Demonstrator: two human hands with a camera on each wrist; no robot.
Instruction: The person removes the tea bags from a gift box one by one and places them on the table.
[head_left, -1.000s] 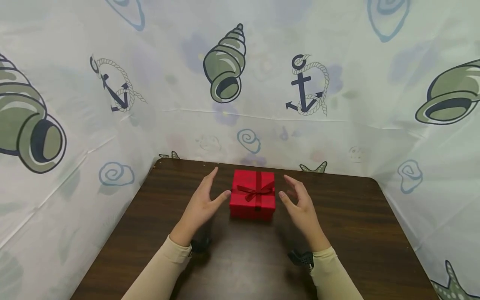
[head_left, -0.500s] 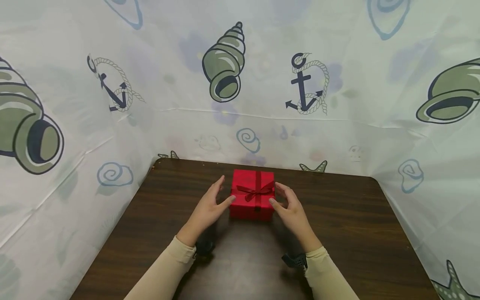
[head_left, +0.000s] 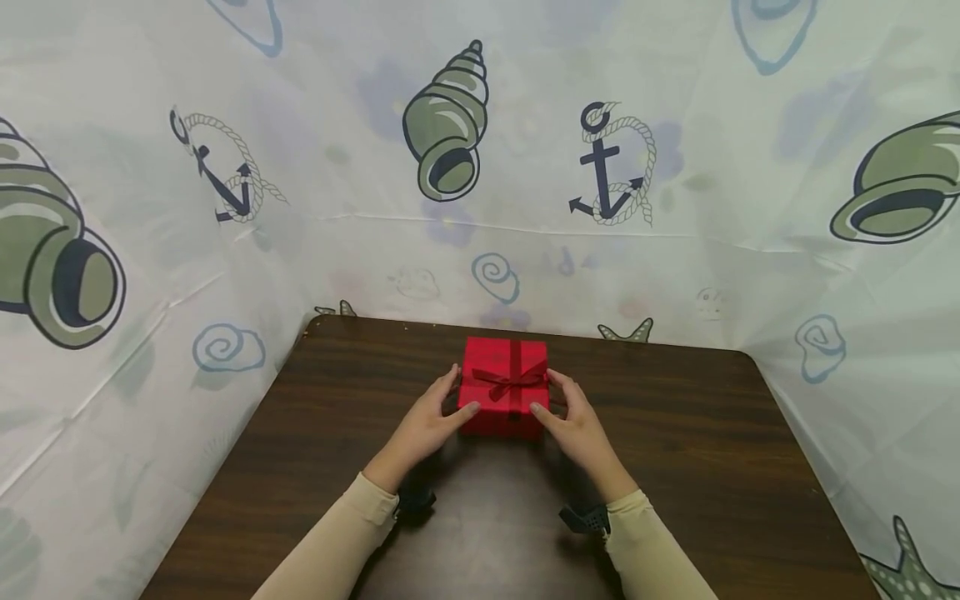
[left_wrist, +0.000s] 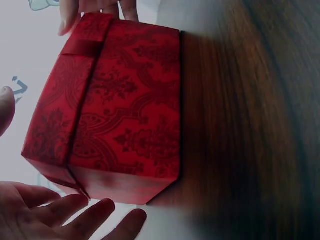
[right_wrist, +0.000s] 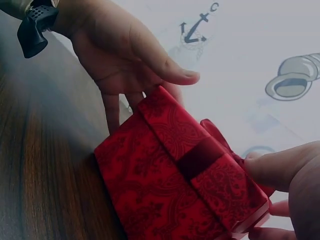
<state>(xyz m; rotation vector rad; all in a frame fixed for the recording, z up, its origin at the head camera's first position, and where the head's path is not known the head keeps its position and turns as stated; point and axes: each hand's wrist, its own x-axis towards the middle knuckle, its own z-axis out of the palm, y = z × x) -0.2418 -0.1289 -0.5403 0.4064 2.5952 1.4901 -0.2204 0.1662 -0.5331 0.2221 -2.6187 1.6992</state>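
A red gift box with a dark red ribbon and bow stands on the dark wooden table. My left hand is at its left side, fingers spread along the wall and thumb over the front left corner. In the left wrist view, that hand's fingertips lie right at the side, with the thumb raised away from the lid. At the right side is my right hand; in the right wrist view its thumb reaches the lid edge beside the bow. Neither hand's fingers curl tightly round the box.
A white curtain printed with shells and anchors surrounds the table at the back and both sides. Dark wrist devices, one of them a black camera, sit under the beige sleeves.
Both hands have moved inward from either side of the red gift box, from apart to right at its walls. The box stays in the same spot.
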